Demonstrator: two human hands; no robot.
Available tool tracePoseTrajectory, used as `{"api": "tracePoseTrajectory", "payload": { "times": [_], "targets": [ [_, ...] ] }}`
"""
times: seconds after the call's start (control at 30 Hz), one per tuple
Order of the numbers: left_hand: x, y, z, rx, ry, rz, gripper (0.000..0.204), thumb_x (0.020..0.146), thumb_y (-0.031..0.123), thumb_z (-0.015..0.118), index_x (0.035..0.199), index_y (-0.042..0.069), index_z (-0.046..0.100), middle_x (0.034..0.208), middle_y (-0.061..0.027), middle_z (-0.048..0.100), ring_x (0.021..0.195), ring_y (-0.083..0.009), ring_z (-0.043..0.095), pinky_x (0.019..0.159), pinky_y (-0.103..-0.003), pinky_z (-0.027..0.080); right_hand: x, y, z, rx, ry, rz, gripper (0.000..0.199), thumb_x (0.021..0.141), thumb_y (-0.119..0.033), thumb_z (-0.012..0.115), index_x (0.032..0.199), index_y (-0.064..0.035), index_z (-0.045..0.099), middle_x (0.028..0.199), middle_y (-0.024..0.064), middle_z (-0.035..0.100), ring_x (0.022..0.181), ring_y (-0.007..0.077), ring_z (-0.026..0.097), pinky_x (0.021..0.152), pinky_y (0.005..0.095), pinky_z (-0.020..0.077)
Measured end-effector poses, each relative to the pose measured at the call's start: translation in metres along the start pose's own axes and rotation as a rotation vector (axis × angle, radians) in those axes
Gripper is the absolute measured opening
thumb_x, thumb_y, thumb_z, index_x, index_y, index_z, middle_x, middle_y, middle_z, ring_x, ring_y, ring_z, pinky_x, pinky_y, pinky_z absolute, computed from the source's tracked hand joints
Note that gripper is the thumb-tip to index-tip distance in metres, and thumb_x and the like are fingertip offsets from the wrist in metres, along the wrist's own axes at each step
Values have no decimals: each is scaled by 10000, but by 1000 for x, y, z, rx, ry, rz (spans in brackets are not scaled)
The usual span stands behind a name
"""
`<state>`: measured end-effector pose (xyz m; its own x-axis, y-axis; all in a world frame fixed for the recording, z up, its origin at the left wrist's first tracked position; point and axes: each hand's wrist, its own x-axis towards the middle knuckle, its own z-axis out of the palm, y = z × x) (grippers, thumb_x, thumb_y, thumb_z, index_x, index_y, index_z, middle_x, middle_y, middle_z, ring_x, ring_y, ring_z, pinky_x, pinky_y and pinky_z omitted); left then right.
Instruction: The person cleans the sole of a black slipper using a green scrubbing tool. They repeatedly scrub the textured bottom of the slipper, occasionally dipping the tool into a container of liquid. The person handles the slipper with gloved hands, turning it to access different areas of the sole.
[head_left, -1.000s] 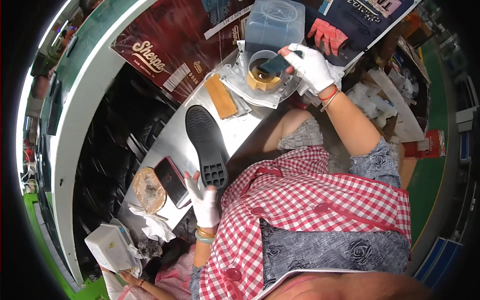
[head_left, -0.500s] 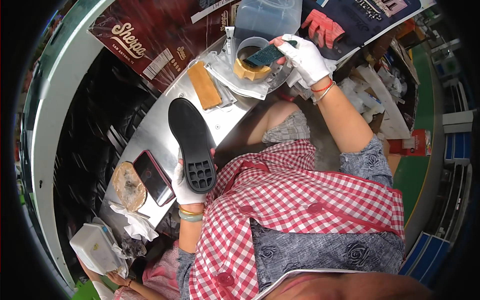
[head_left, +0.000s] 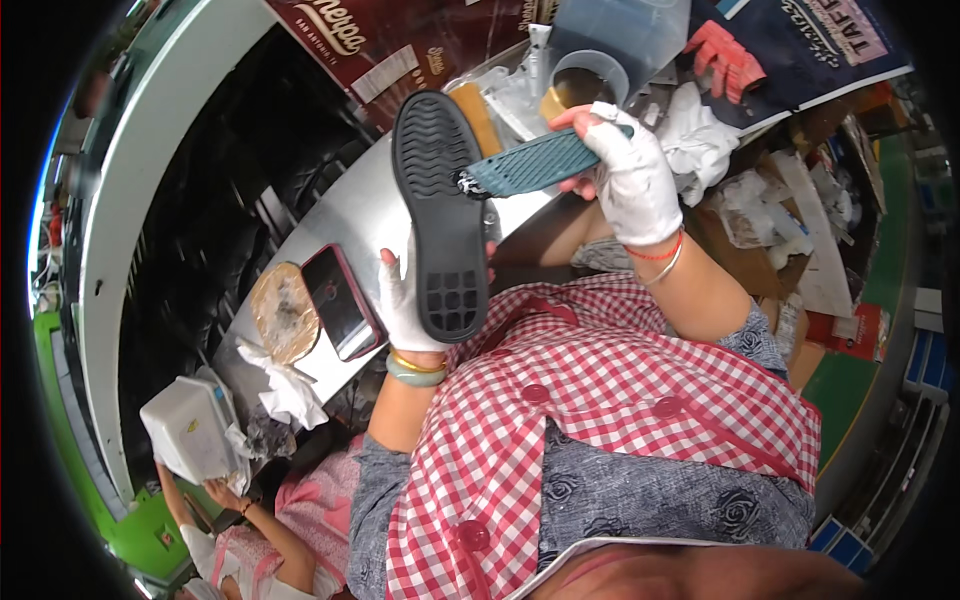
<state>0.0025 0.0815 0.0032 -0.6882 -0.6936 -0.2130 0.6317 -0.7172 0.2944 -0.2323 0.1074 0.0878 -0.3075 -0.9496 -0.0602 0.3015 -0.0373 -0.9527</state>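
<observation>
A black shoe sole [head_left: 447, 230] stands nearly lengthwise before me, its wavy tread and square-pocketed heel facing up. My left hand [head_left: 402, 300], in a fingertip-less white glove, grips it around the heel end from underneath. In my gloved right hand [head_left: 632, 180] is a flat teal brush [head_left: 545, 163] with a textured face. Its dark tip, flecked with white, meets the sole's right edge near mid-length; whether it touches I cannot tell. Behind that hand a clear plastic cup [head_left: 612, 68] with dark liquid stands, yellowish tape around its lower part.
On the metal bench [head_left: 350, 205] lie a phone [head_left: 342, 300], a round tan pad [head_left: 285, 312] and crumpled white tissue [head_left: 290, 395]. A tan block [head_left: 475, 115], a translucent container [head_left: 630, 30] and a red glove [head_left: 725, 62] are farther back. A co-worker's hand [head_left: 225, 493] holds a white tub [head_left: 190, 425] at lower left.
My right hand has brought the brush from over the cup, leftward and nearer, to the sole. The left hand has raised the sole away from me; the tread now faces the view more fully.
</observation>
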Motion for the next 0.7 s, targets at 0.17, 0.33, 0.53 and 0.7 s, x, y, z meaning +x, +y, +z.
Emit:
{"api": "tracePoseTrajectory", "payload": {
  "times": [0.17,0.33,0.53,0.7],
  "targets": [
    [-3,-2,9,108,-17,28,843,815,689,408,1377,76,270,1250,-214,452,1073,-380,534,836,-438,513,-3,10,31,-69,-10,-47,193,920,-197,531,917,-33,631,725,16,623,552,63,588,451,159,367],
    [-3,-4,11,132,-35,13,889,790,720,412,1380,73,256,1266,-211,436,1080,-386,534,841,-430,522,-1,14,36,-112,-26,-43,186,916,-197,537,922,-38,633,710,12,619,535,60,583,437,160,359],
    [-1,-5,21,126,-3,14,918,766,740,428,1371,67,271,1237,-224,465,1037,-348,562,820,-403,527,-7,10,37,-121,-67,11,194,918,-189,533,909,-14,617,705,36,604,554,81,583,475,181,448],
    [0,-3,19,86,114,93,898,766,721,465,1254,-32,427,1115,-245,557,899,-353,606,788,-405,520,-22,13,50,-187,-75,-32,192,915,-158,538,884,17,612,714,41,592,589,82,585,504,204,481]
  ]
}}
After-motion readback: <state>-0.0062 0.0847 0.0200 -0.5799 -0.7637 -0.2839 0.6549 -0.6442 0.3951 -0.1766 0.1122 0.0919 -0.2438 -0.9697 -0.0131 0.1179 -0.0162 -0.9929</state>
